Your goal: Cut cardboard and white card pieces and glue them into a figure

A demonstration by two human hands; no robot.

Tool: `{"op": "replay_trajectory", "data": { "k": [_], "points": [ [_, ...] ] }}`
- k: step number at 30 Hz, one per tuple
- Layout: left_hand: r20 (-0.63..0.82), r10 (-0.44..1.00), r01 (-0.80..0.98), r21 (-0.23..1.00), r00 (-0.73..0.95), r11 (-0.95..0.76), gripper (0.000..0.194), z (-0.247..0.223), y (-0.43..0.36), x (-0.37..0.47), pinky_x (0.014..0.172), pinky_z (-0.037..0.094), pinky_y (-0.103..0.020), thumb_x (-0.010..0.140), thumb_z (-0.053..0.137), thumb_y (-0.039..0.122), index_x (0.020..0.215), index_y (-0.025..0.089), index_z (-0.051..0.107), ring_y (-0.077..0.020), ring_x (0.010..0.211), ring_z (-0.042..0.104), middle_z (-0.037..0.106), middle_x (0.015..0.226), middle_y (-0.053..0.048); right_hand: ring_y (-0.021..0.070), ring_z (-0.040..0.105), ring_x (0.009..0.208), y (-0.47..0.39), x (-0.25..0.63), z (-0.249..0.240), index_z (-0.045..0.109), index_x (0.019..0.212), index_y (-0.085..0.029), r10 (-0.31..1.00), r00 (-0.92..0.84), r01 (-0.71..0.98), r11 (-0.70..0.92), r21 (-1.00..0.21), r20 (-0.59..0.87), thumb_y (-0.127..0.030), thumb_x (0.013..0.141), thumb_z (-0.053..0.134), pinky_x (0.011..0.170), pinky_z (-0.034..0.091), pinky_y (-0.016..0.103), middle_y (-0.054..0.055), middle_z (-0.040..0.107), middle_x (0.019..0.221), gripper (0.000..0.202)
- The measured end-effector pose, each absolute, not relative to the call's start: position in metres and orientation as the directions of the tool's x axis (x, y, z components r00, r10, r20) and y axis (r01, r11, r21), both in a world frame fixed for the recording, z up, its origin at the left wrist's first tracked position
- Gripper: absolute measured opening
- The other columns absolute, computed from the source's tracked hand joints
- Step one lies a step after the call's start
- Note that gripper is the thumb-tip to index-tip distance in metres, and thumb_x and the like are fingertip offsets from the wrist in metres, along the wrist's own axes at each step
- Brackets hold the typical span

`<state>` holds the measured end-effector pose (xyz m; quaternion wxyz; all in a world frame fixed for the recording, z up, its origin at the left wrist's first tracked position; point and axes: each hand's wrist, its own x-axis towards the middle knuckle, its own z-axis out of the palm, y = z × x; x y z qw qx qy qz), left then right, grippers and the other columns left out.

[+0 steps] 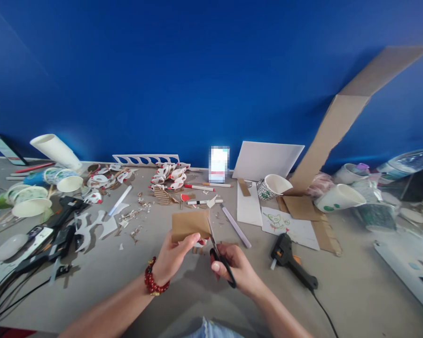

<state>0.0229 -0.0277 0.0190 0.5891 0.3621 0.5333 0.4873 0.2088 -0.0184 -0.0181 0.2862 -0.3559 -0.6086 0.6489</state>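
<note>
White lines the speckled cup (268, 188); left grip (178, 256) clamps cardboard (190, 224), right grip (238, 266) clamps scissors (216, 254)

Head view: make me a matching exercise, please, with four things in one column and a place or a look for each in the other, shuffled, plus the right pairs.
Things
1. Scissors
2. Brown card
3. Bracelet
4. Drawing

Places and looks
A. Mostly red beads
B. Held in the left hand
C. Lying on the table, to the right of both hands
D. Held in the right hand

Right pairs: 1-D, 2-B, 3-A, 4-C
</note>
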Motion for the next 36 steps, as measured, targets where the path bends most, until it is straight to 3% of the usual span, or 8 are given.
{"op": "replay_trajectory", "data": {
  "k": [8, 24, 31, 36],
  "points": [
    [-0.277, 0.959, -0.179, 0.948, -0.056, 0.263, 0.021, 0.0246, -0.0277, 0.024, 0.074, 0.055, -0.03, 0.075, 0.069, 0.037, 0.078, 0.016, 0.074, -0.0209, 0.075, 0.07, 0.076, 0.078, -0.005, 0.0106, 0.046, 0.046, -0.0219, 0.2073, -0.0213, 0.053, 0.06, -0.016, 0.824, -0.556, 0.059, -0.09, -0.994, -0.107, -0.076, 0.072, 0.058, 0.045, 0.029, 0.022, -0.001, 0.052, 0.051, 0.062],
    [-0.237, 0.971, -0.188, 0.955, -0.022, 0.229, 0.024, 0.0191, -0.0283, 0.0215, 0.077, 0.052, -0.028, 0.08, 0.066, 0.036, 0.072, 0.016, 0.074, -0.0211, 0.082, 0.068, 0.075, 0.081, -0.006, 0.0087, 0.038, 0.042, -0.0225, 0.2058, -0.021, 0.045, 0.052, -0.019, 0.862, -0.492, 0.114, -0.069, -0.991, -0.117, -0.079, 0.07, 0.058, 0.042, 0.024, 0.022, -0.003, 0.044, 0.043, 0.064],
    [-0.33, 0.943, -0.264, 0.913, -0.033, 0.311, 0.021, 0.0228, -0.0302, 0.0254, 0.074, 0.054, -0.029, 0.075, 0.072, 0.035, 0.084, 0.017, 0.074, -0.0201, 0.077, 0.068, 0.076, 0.081, -0.004, 0.0087, 0.041, 0.044, -0.0224, 0.2053, -0.0236, 0.051, 0.059, -0.016, 0.849, -0.513, 0.106, -0.08, -0.991, -0.123, -0.079, 0.068, 0.06, 0.044, 0.025, 0.021, -0.002, 0.048, 0.048, 0.064],
    [-0.321, 0.946, -0.247, 0.921, -0.042, 0.302, 0.024, 0.0186, -0.032, 0.027, 0.075, 0.054, -0.03, 0.075, 0.071, 0.037, 0.083, 0.015, 0.075, -0.0215, 0.079, 0.069, 0.076, 0.083, -0.007, 0.0084, 0.04, 0.043, -0.023, 0.2063, -0.0249, 0.048, 0.057, -0.018, 0.854, -0.503, 0.101, -0.094, -0.99, -0.132, -0.078, 0.069, 0.059, 0.043, 0.025, 0.021, -0.003, 0.047, 0.047, 0.063]
  ]
}}
